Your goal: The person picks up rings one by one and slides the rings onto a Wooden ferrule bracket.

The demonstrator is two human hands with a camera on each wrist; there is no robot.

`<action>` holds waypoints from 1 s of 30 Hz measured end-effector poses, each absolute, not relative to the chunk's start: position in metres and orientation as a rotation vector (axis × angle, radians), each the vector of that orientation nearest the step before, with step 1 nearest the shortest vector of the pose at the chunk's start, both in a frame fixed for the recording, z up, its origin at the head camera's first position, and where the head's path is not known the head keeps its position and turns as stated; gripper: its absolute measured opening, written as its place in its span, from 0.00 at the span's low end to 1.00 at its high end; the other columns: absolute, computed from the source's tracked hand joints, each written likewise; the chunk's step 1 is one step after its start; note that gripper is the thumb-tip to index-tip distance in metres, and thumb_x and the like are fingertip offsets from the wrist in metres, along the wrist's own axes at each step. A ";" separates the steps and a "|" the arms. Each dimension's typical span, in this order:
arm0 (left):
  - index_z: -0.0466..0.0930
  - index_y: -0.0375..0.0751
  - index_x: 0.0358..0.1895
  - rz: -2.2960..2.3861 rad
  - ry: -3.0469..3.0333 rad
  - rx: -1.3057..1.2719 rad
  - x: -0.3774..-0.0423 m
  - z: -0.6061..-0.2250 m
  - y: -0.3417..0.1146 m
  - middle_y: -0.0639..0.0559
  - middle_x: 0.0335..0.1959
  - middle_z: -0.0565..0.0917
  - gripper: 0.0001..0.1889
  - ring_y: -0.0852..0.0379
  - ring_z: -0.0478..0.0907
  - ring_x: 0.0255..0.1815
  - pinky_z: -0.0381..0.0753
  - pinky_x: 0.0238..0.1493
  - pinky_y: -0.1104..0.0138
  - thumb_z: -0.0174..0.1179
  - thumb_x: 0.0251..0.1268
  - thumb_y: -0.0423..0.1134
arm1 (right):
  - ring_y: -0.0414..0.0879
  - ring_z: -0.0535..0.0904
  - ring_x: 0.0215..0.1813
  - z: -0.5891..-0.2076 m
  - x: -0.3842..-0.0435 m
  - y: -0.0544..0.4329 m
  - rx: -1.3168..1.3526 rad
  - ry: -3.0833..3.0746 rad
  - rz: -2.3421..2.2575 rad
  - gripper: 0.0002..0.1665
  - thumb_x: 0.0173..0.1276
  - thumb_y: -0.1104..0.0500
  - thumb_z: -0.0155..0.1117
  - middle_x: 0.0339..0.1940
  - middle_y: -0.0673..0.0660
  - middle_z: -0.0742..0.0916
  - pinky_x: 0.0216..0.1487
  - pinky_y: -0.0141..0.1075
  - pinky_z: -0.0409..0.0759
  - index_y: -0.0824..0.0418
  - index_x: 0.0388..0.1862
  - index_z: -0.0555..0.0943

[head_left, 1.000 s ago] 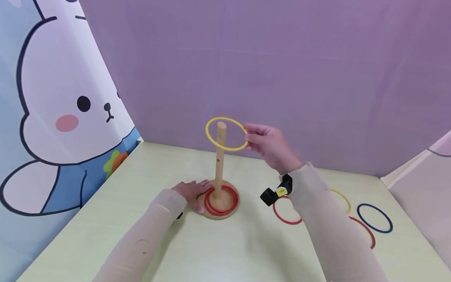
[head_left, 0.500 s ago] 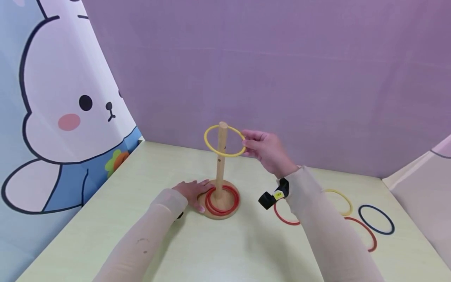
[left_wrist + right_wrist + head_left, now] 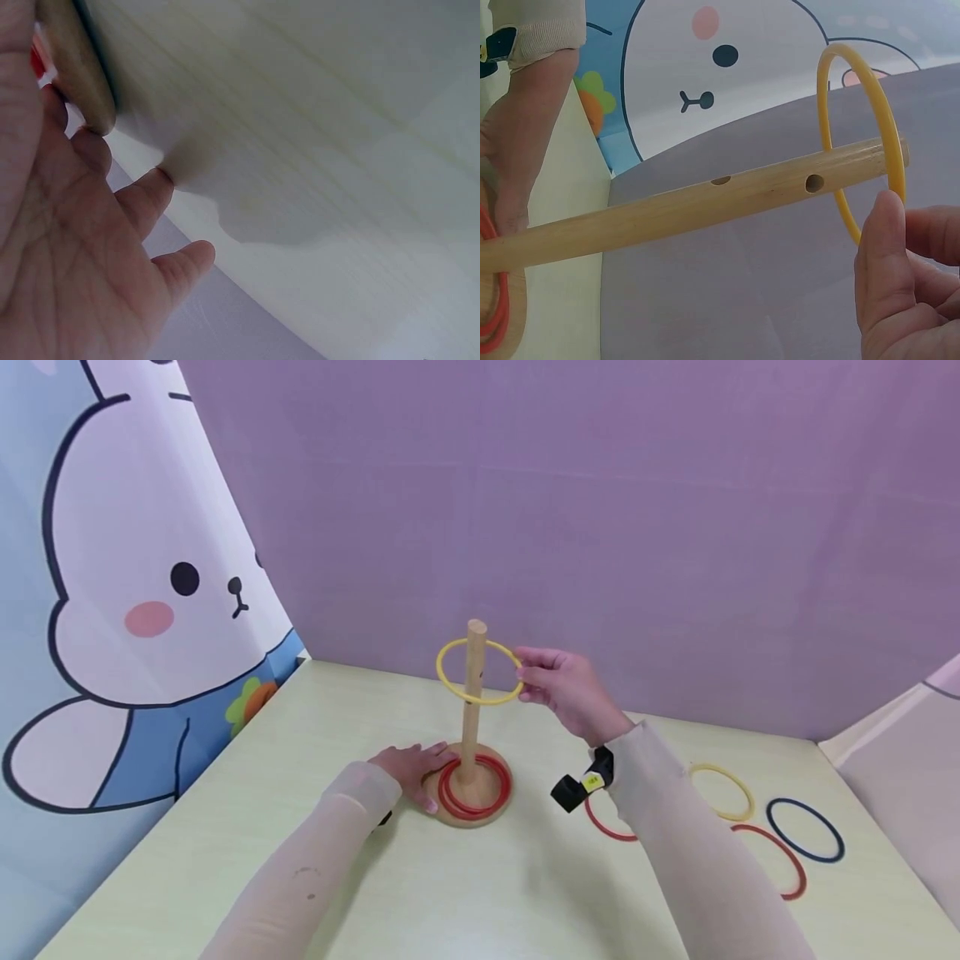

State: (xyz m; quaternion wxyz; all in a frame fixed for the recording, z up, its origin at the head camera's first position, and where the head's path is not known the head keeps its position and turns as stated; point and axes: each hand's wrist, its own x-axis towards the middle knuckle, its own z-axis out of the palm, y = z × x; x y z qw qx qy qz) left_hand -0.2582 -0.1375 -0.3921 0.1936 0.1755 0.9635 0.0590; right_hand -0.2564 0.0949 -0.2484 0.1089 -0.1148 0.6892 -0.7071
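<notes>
My right hand pinches a yellow ring between thumb and fingers. The ring encircles the upper part of an upright wooden post, just below its top. In the right wrist view the yellow ring stands around the post near its end. Red rings lie around the post's foot on the round wooden base. With fingers spread, my left hand rests on the base's left edge. The left wrist view shows its fingers at the base's rim.
On the table's right side lie a yellow ring, a dark blue ring and a red ring. Another red ring is partly covered by the right sleeve. A purple backdrop rises behind the table, with a cartoon-printed cloth at left.
My right hand has lowered the yellow ring from over the post's top to around its upper part. The left hand has stayed on the base.
</notes>
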 end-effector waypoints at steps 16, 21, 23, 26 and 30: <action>0.56 0.57 0.75 0.148 2.693 0.501 -0.253 -0.389 -0.139 0.55 0.76 0.54 0.46 0.42 0.53 0.74 0.59 0.66 0.43 0.69 0.53 0.55 | 0.41 0.78 0.31 -0.262 -0.253 0.101 -0.308 2.104 -1.985 0.23 0.72 0.68 0.55 0.38 0.56 0.81 0.37 0.28 0.81 0.71 0.65 0.71; 0.56 0.59 0.75 0.161 2.696 0.496 -0.253 -0.389 -0.139 0.56 0.76 0.54 0.46 0.42 0.53 0.74 0.58 0.66 0.42 0.69 0.52 0.56 | 0.41 0.79 0.32 -0.268 -0.252 0.101 -0.298 2.114 -1.980 0.23 0.71 0.69 0.55 0.40 0.57 0.81 0.37 0.28 0.81 0.72 0.64 0.71; 0.56 0.59 0.75 0.160 2.696 0.493 -0.253 -0.389 -0.139 0.56 0.76 0.54 0.46 0.43 0.53 0.74 0.58 0.66 0.42 0.69 0.52 0.56 | 0.41 0.79 0.32 -0.271 -0.252 0.101 -0.294 2.115 -1.974 0.23 0.71 0.69 0.55 0.41 0.57 0.81 0.37 0.28 0.81 0.72 0.64 0.71; 0.56 0.58 0.75 0.155 2.696 0.505 -0.252 -0.389 -0.140 0.55 0.76 0.55 0.46 0.42 0.53 0.74 0.58 0.66 0.42 0.69 0.52 0.56 | 0.41 0.79 0.32 -0.275 -0.252 0.101 -0.292 2.108 -1.975 0.23 0.71 0.70 0.54 0.40 0.57 0.81 0.37 0.28 0.81 0.72 0.64 0.71; 0.57 0.57 0.75 0.155 2.698 0.522 -0.253 -0.389 -0.141 0.54 0.76 0.55 0.46 0.41 0.54 0.74 0.58 0.66 0.41 0.69 0.51 0.56 | 0.41 0.79 0.32 -0.281 -0.252 0.102 -0.278 2.102 -1.972 0.22 0.71 0.70 0.54 0.39 0.56 0.81 0.37 0.28 0.81 0.72 0.63 0.71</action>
